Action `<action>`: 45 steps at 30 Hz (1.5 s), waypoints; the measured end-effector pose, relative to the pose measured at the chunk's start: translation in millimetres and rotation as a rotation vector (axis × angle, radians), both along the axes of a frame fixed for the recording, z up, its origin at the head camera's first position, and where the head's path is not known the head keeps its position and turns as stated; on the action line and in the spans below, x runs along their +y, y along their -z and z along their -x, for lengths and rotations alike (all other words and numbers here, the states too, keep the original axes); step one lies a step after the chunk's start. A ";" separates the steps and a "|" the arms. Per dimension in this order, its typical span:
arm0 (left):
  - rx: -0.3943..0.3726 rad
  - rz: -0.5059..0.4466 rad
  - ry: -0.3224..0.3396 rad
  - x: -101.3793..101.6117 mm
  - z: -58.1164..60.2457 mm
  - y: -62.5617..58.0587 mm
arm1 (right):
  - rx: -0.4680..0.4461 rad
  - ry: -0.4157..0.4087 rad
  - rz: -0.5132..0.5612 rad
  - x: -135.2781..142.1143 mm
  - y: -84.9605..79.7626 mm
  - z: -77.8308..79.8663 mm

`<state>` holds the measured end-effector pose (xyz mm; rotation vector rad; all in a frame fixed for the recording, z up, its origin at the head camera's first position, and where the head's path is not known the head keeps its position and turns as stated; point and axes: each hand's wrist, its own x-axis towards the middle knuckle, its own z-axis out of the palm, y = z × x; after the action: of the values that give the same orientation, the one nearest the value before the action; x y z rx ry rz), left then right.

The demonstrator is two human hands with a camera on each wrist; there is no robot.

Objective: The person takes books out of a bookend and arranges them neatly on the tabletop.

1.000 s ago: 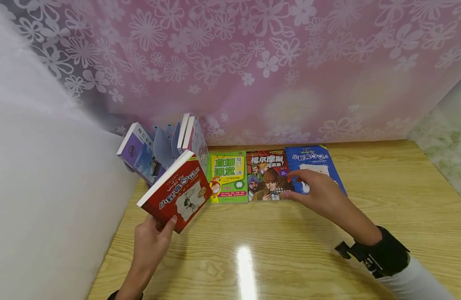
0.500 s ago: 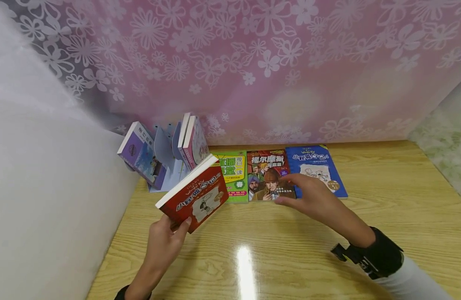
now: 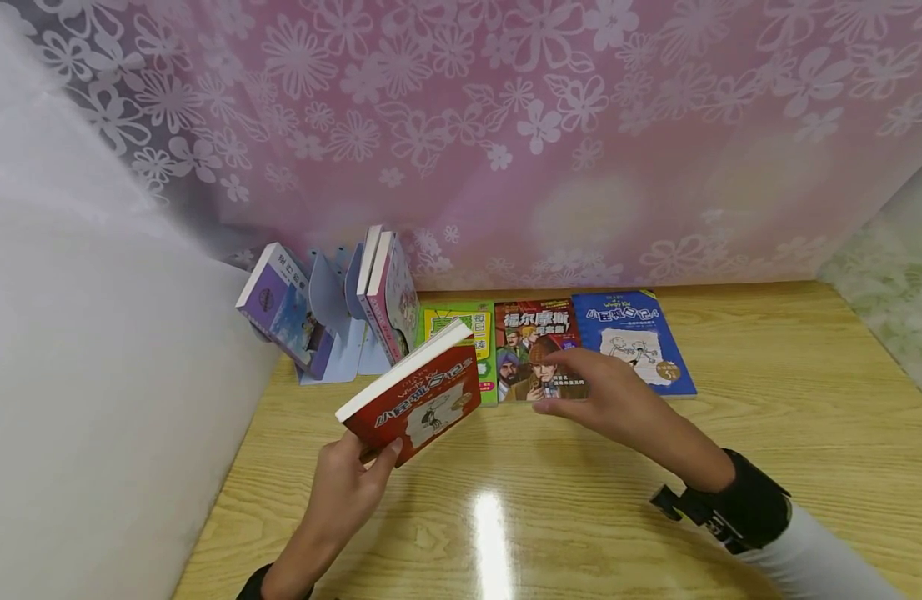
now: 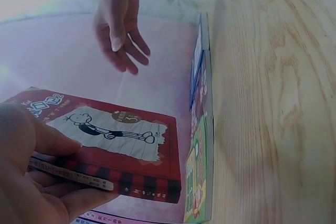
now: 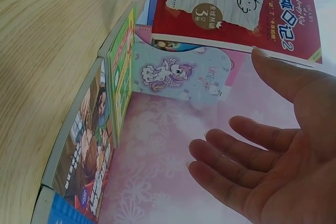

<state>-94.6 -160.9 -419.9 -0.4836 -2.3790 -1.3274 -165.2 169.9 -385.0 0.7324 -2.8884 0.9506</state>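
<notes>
My left hand (image 3: 348,479) grips the lower spine side of a red Wimpy Kid book (image 3: 431,408), thumb on the cover and fingers beneath. The book is tilted above the table and hides part of a green book (image 3: 485,337). In the left wrist view, the book's red-and-black spine (image 4: 144,184) faces the camera. My right hand (image 3: 618,396) hovers over the brown detective book (image 3: 532,333) and a corner of the blue book (image 3: 641,333), holding nothing. Its fingers are spread and relaxed in the right wrist view, with the thumb overlapping the red book's edge there.
A light-blue book stand (image 3: 329,296) is at the back left, with a purple book (image 3: 281,308) leaning in it and pink-spined books (image 3: 389,308) upright. A pink floral cloth (image 3: 506,167) hangs behind the wooden table (image 3: 581,500). A white wall (image 3: 93,375) bounds the left.
My left hand has carried the red book to the right, over the green book, tipping it flatter and uncovering the stand's base. My right hand has drifted left, off most of the blue book.
</notes>
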 end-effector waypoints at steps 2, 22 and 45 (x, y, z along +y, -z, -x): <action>-0.011 -0.008 0.004 2.2 -0.3 -0.7 | -0.002 -0.005 0.003 -1.7 0.4 -0.1; -0.055 -0.047 0.119 22.9 -1.9 -6.4 | -0.001 -0.057 0.031 -15.2 -3.8 -3.6; -0.082 -0.029 0.240 38.9 -3.8 -4.0 | 0.044 -0.240 0.107 -21.4 3.3 -10.4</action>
<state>-90.8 -122.0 -415.9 -0.7395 -2.4234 -1.5086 -154.8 148.5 -388.3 1.0935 -2.7302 1.0859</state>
